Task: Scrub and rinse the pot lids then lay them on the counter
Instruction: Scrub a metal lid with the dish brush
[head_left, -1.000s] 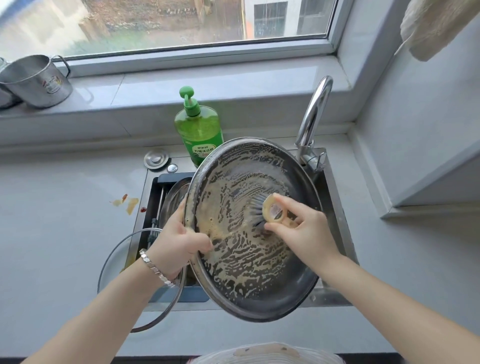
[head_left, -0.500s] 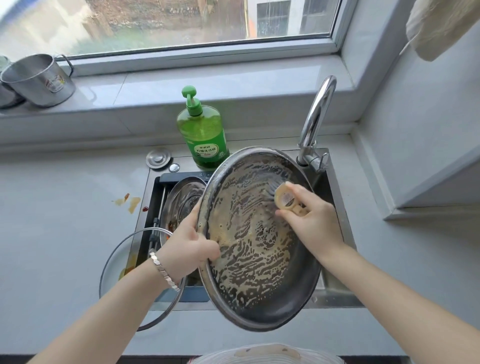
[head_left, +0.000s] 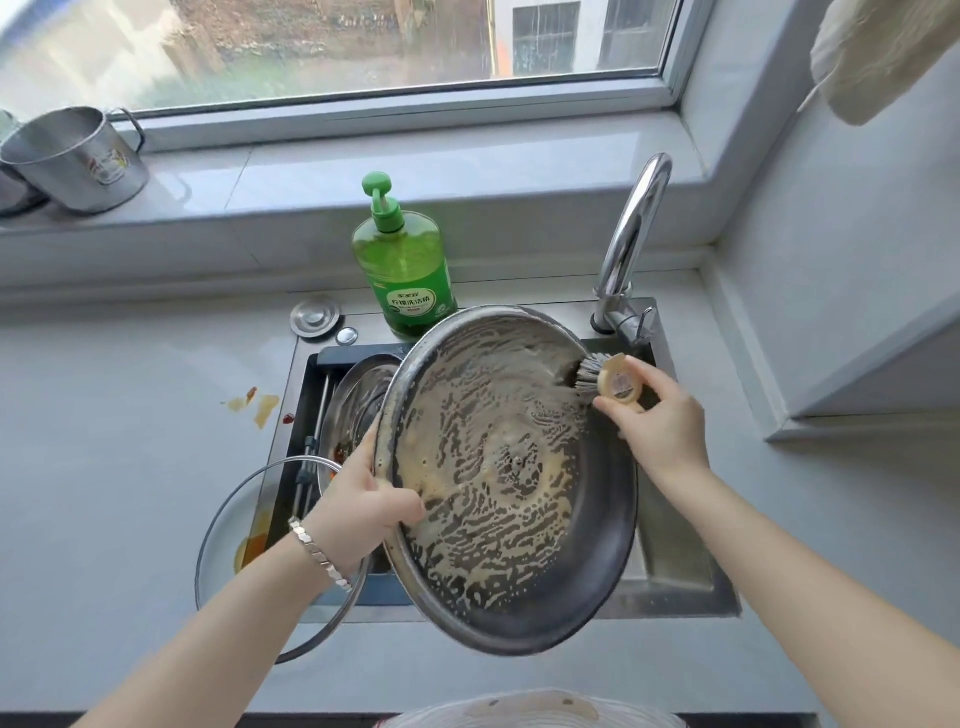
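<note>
- Your left hand (head_left: 363, 512) pinches the large soapy steel lid (head_left: 509, 483), tilted over the steel sink (head_left: 670, 551) so suds drain.
- Your right hand (head_left: 660, 423) clasps the beige round brush (head_left: 605, 382).

At frame centre the left hand (head_left: 363, 512) grips a sudsy steel lid (head_left: 506, 478) tilted over the sink (head_left: 675, 577); the right hand (head_left: 657, 423) presses a brush (head_left: 605, 382) against its upper-right rim.

Sudsy steel lid (head_left: 498, 493) tilts above the sink (head_left: 672, 566), glass lid (head_left: 228, 525) across its left rim.
</note>
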